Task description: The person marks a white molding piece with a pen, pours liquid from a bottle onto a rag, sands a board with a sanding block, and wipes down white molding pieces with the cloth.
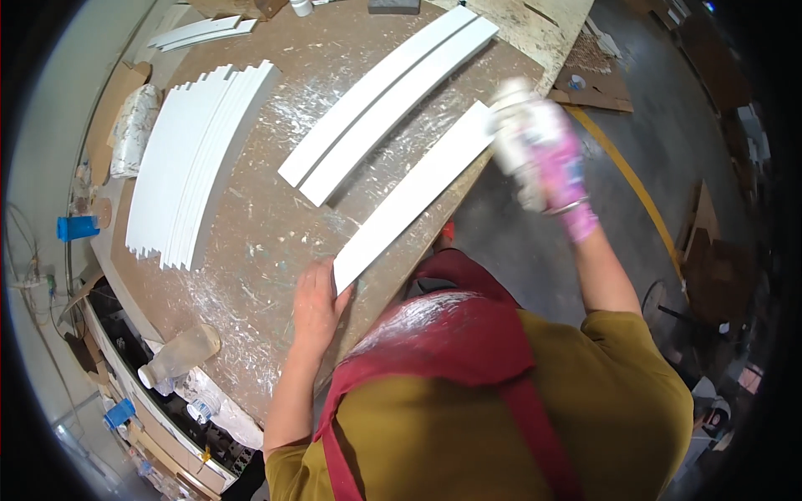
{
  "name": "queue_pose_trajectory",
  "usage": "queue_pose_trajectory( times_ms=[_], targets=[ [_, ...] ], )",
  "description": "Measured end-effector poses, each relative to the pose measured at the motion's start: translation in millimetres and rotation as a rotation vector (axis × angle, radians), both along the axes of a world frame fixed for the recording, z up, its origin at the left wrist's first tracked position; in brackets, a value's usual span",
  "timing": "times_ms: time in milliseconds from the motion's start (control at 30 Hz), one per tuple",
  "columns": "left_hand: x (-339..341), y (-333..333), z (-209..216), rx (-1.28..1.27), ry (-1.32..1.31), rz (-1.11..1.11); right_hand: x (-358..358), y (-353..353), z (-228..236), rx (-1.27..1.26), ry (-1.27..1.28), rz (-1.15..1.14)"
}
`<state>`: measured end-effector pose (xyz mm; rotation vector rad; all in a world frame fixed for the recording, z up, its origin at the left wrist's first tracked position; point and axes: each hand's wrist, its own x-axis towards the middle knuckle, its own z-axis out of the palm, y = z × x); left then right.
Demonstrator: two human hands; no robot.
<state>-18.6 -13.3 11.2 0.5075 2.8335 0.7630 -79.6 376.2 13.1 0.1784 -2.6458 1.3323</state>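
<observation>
A long white board [415,196] lies slantwise along the table's near right edge. At its near end my bare left hand [316,305] grips the corner, fingers together on one side and thumb on the other. My right hand [558,167], in a pink glove, is raised beside the board's far end and smeared by motion. A crumpled white cloth [514,129] shows in that hand; its exact shape is blurred, and the fingers behind it are mostly hidden. Just beyond the held board, two more white boards [397,104] lie side by side.
The brown worktable [242,309] is streaked with white. A row of white strips [180,167] is on its left, with loose white pieces [205,33] at the back. A cloudy plastic bottle [185,352] lies at the near left, by a wrapped roll [136,129] farther back.
</observation>
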Motion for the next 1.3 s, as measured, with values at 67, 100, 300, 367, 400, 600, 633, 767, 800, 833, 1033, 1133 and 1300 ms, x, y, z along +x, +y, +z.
queue_pose_trajectory(
  times_ms=[67, 100, 300, 367, 400, 600, 633, 767, 800, 833, 1033, 1133, 1300],
  targets=[
    [-0.5, 1.8, -18.9, -0.088, 0.143, -0.002, -23.6, -44.3, 23.1, 0.203, 0.253, 0.587],
    [-0.4, 1.8, -25.5, -0.071, 0.142, -0.01, -35.6, -46.1, 33.0, 0.154, 0.327, 0.794],
    [9.8, -1.4, -29.2, -0.187, 0.189, 0.007, -80.0, 35.5, -41.6, 0.604, 0.007, -0.073],
    [11.7, -5.1, -26.1, -0.194, 0.122, 0.021, -94.8, 104.5, -44.8, 0.335, -0.076, -0.27],
    [12.6, -8.9, -24.9, -0.138, 0.13, 0.046, -98.4, 99.4, -25.2, 0.478, -0.092, -0.206],
    [49.3, -30.1, -34.0, 0.238, 0.049, 0.33, -49.6, 14.4, -17.2, 0.515, 0.095, 0.075],
    [43.0, -29.1, -34.6, 0.29, 0.057, 0.315, -35.4, -1.9, -48.2, 0.866, 0.325, 0.074],
    [44.4, -35.3, -50.4, 0.283, 0.017, 0.337, 26.3, -180.5, -32.5, 0.809, -0.096, 0.603],
    [45.5, -35.5, -51.1, 0.329, 0.045, 0.371, 41.7, -210.2, -24.5, 0.268, 0.161, 0.747],
    [44.8, -32.0, -48.5, 0.368, 0.074, 0.397, 51.2, -246.6, -42.3, 0.145, 0.129, 0.899],
    [55.0, -39.4, -58.7, 0.586, 0.031, 0.454, 18.0, -192.1, 15.4, 0.742, -0.235, 0.455],
    [53.7, -37.6, -56.8, 0.624, 0.07, 0.414, 0.8, -135.9, -19.2, 0.485, -0.064, 0.308],
    [52.6, -44.8, -74.1, 0.588, 0.09, 0.365, 60.0, -256.4, -10.6, 0.551, 0.198, 0.774]
  ],
)
